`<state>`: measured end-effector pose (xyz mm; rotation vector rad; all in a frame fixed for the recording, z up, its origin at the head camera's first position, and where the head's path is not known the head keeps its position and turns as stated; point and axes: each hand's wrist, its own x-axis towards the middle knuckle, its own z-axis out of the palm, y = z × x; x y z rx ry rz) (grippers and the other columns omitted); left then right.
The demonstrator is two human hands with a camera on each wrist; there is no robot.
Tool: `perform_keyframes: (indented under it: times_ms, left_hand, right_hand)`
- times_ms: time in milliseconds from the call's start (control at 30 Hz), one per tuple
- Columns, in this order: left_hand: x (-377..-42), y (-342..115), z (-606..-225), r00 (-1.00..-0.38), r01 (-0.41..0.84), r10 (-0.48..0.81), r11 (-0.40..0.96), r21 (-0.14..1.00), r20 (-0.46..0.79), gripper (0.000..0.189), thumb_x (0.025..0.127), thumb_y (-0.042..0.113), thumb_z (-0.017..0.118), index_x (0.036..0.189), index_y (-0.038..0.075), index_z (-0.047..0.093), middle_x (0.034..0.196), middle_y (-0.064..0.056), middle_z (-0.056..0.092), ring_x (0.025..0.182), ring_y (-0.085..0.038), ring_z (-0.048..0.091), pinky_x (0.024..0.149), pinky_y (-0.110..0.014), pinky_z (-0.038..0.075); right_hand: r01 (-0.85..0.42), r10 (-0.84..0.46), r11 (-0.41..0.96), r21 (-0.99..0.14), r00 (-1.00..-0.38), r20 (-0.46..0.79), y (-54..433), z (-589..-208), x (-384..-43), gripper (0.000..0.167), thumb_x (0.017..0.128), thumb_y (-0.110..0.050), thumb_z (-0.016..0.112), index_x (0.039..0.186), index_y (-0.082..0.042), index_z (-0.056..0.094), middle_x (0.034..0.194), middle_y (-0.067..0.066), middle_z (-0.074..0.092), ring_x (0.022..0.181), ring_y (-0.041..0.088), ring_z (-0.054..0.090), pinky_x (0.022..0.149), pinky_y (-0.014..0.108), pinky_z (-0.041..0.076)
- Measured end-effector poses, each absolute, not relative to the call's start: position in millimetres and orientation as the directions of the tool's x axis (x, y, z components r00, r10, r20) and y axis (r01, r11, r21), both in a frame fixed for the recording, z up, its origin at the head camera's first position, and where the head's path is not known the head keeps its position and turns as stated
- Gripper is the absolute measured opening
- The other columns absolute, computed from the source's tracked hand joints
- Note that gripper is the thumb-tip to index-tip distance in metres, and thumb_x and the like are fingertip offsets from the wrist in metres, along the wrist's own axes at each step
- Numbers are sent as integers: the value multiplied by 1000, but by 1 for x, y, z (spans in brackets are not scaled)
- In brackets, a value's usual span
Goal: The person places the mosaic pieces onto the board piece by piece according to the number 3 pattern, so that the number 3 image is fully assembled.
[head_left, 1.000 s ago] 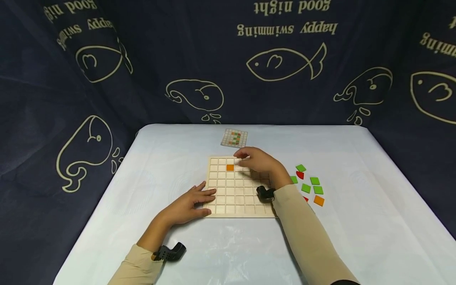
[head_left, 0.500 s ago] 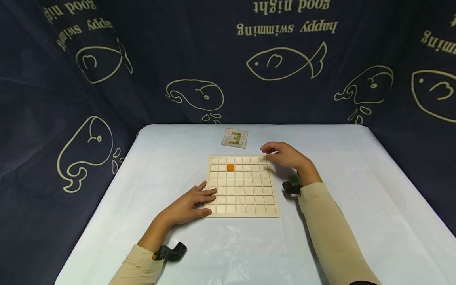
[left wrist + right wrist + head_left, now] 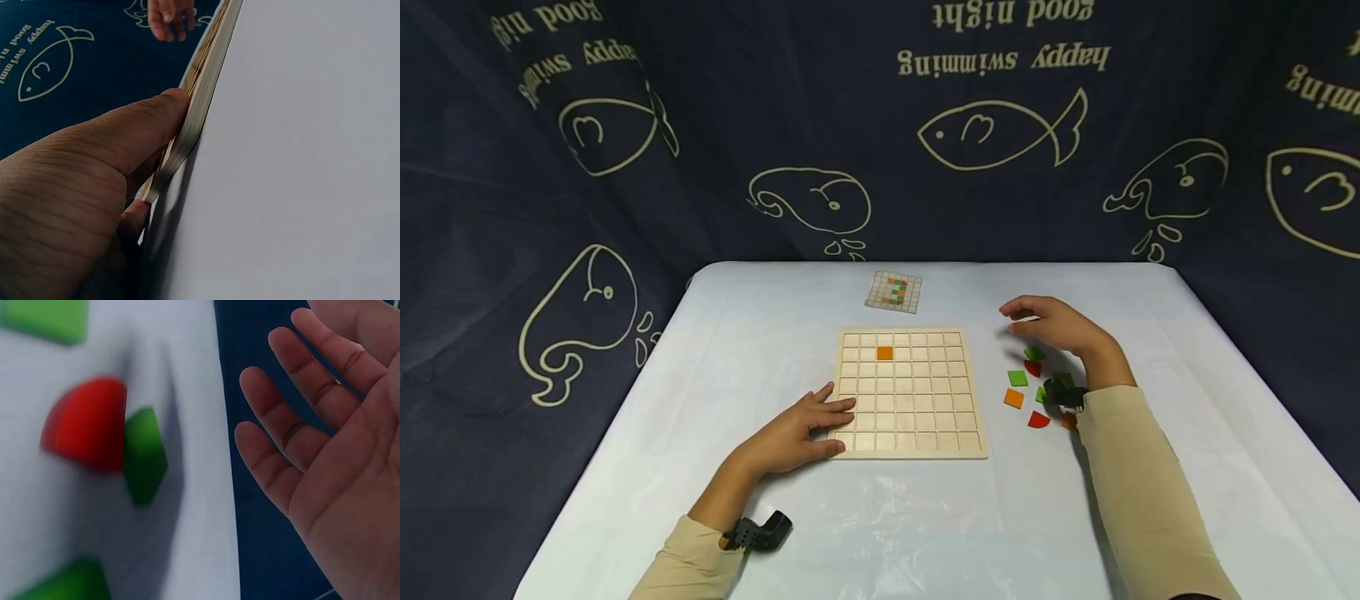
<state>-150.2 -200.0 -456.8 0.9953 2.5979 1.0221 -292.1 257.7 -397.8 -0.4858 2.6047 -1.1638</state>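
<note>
Dark cloth point(image 3: 707, 58) is hanging behind a white table point(image 3: 910, 525) where a left hand point(image 3: 797, 428) is resting on a board point(image 3: 921, 403)

We are seeing pale fish point(image 3: 985, 135), whales point(image 3: 816, 200) and upside-down words point(image 3: 1003, 63) running across the cloth. The board, a wooden grid, is lying flat, and one orange tile point(image 3: 885, 353) is sitting in its second row from the far edge, third column from the left. Beyond the board we are finding a card point(image 3: 893, 292) showing a small grid coloured orange, green and red.

The left hand is lying with its fingers spread, touching the board's left side, its thumb touching the edge by the near left corner.

The right hand point(image 3: 1062, 327) is hovering to the right of the board, fingers apart and loosely bent, near the far end of the loose pieces point(image 3: 1033, 353): green squares point(image 3: 1017, 378), red quarter-rounds point(image 3: 1038, 420) and orange squares point(image 3: 1014, 399) are lying scattered on the table. In the right wrist view we are seeing one red quarter-round point(image 3: 87, 428) lying just beside a green square point(image 3: 144, 456), both blurred.

Beige sleeves point(image 3: 1138, 467) are covering both arms, and a black camera point(image 3: 766, 532) is sitting at each wrist, the right one hiding some pieces from us.
</note>
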Motion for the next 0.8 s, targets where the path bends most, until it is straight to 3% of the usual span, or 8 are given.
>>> perform_keyframes:
  times_ms: [367,567,800]
  left_hand:
    - [-150,-199,-455,-758,520,648,537,664,70,51,93,31,71,136,6,61,150,-3,47,149,-35,17,118,-59,10]
    - [-150,-199,-456,-763,516,643,538,667,72,50,93,29,72,136,5,62,150,-1,48,149,-35,17,118,-59,11]
    - [-150,-199,-456,-760,518,646,533,669,73,50,92,29,73,136,6,62,150,0,47,149,-33,17,118,-58,10]
  right_hand:
    - [-103,-363,659,-745,-911,-195,295,-411,-292,35,100,-17,60,133,-4,58,133,17,55,114,30,47,100,46,40]
    - [-60,-392,633,-772,-884,-254,306,-419,-290,38,98,-14,61,134,-3,57,134,17,55,118,30,44,99,42,40]
    - [-27,-400,654,-756,-861,-316,306,-423,-288,40,97,-14,62,135,-3,56,138,18,54,124,33,43,105,50,36]
